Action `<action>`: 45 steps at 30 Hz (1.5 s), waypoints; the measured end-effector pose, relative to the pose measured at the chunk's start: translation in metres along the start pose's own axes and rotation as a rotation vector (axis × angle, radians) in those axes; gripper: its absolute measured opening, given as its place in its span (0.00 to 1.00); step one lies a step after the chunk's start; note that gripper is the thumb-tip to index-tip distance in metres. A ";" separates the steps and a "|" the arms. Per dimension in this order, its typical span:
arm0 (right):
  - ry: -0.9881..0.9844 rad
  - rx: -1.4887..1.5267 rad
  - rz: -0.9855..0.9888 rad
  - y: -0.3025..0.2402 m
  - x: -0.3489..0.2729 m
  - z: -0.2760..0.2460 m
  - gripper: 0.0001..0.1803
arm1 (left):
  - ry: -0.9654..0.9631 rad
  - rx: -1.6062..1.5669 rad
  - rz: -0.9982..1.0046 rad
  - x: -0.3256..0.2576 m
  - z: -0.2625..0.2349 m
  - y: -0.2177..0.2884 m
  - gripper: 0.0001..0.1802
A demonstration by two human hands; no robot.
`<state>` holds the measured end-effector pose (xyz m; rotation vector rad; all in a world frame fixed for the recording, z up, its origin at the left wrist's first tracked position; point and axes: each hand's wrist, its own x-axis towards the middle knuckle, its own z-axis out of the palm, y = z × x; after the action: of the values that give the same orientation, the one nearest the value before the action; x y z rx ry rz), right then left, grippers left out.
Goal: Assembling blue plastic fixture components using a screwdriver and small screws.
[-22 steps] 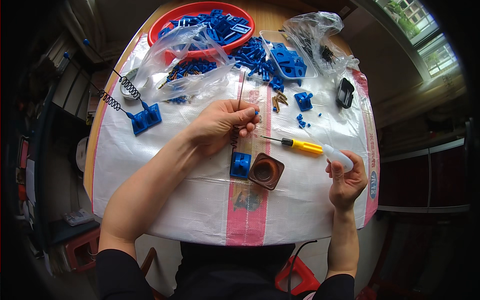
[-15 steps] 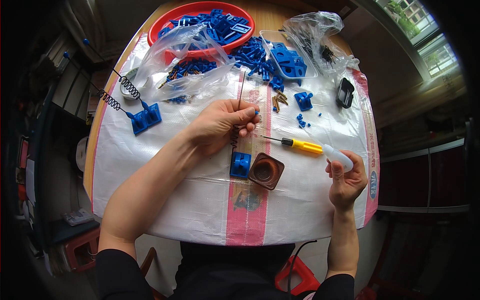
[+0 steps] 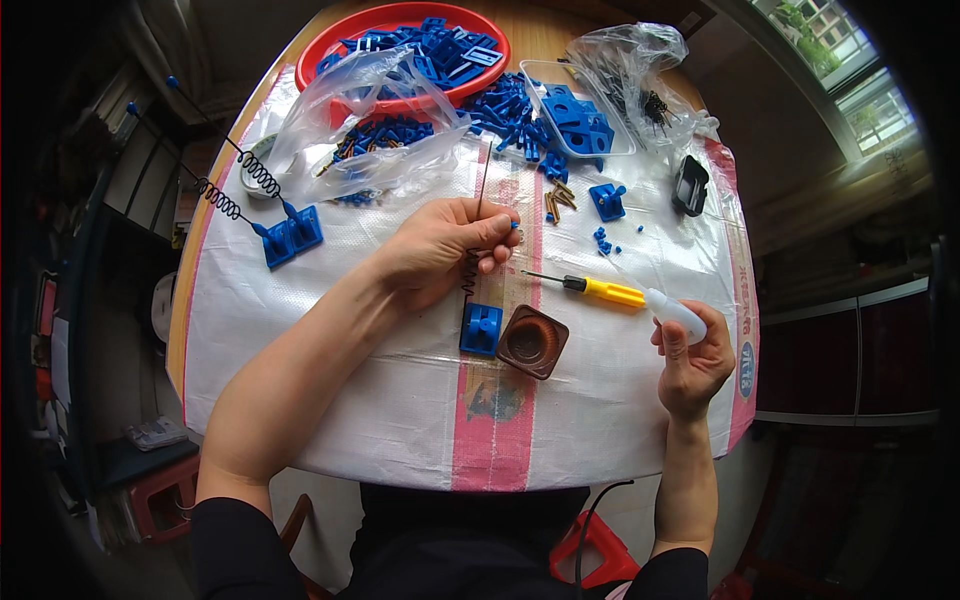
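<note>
Above the middle of the table my left hand is closed, a small blue plastic piece pinched at its fingertips. A dark spring wire runs past that hand, its straight end rising beyond it. Whether my palm touches the wire cannot be made out. Below stands a blue base, which the coil meets, and beside it a brown square cup. On the right, my right hand grips a small white squeeze bottle, its thin nozzle tilted toward the upper left. A yellow-handled screwdriver lies just left of the bottle.
Farther off are a red basin of blue parts, a clear plastic bag, a clear tray and a black case. Brass pieces and tiny blue bits lie loose. Two spring assemblies stand at left.
</note>
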<state>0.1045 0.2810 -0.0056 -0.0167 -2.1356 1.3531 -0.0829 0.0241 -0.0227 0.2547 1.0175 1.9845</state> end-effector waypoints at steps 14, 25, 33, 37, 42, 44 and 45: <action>-0.005 0.028 0.007 0.001 0.000 0.000 0.15 | 0.014 0.008 0.006 -0.001 0.002 0.001 0.10; -0.014 0.023 0.002 0.001 0.000 -0.001 0.15 | 0.015 -0.004 0.002 -0.001 0.003 0.001 0.09; -0.007 0.032 0.014 0.000 0.000 -0.001 0.15 | 0.016 0.001 -0.002 -0.001 0.003 0.001 0.09; -0.008 0.031 0.016 -0.001 0.000 -0.001 0.15 | 0.018 0.004 -0.002 0.000 0.002 0.000 0.09; -0.003 0.010 0.016 -0.001 0.000 -0.001 0.15 | 0.012 -0.001 -0.001 -0.001 0.002 0.001 0.09; -0.003 0.010 0.011 -0.001 0.000 -0.001 0.15 | 0.015 0.001 -0.002 0.000 0.002 0.000 0.09; -0.002 0.016 0.008 -0.001 0.000 -0.001 0.15 | 0.010 0.001 -0.003 0.000 0.002 0.000 0.09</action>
<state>0.1055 0.2818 -0.0046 -0.0173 -2.1285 1.3752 -0.0818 0.0251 -0.0209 0.2442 1.0244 1.9849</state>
